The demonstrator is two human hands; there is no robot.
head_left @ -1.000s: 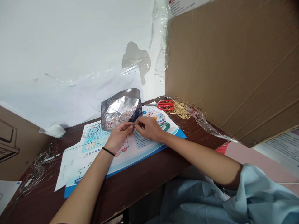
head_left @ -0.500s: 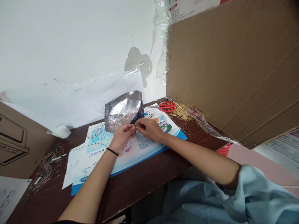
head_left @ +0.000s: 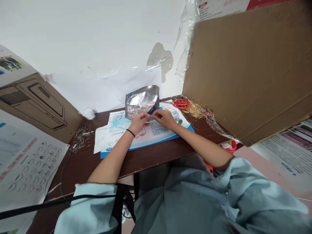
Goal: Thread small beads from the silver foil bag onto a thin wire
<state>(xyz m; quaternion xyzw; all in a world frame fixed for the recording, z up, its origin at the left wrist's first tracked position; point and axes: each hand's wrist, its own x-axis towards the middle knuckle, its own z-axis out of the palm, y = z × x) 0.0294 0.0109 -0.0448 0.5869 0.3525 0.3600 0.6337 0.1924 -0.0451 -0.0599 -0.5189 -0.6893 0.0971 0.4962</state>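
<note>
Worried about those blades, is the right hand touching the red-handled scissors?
Apart: the head view shows a plain gap between the right hand and the red-handled scissors.

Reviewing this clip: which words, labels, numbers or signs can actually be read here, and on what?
Blue-edged leaflet: small Chinese print, too small to read.
Poster at left: red and dark lettering, too blurred to read.
Sheet at lower right: print too small to read.
Card at top right: red print, unreadable.
No brand or number is legible.
</note>
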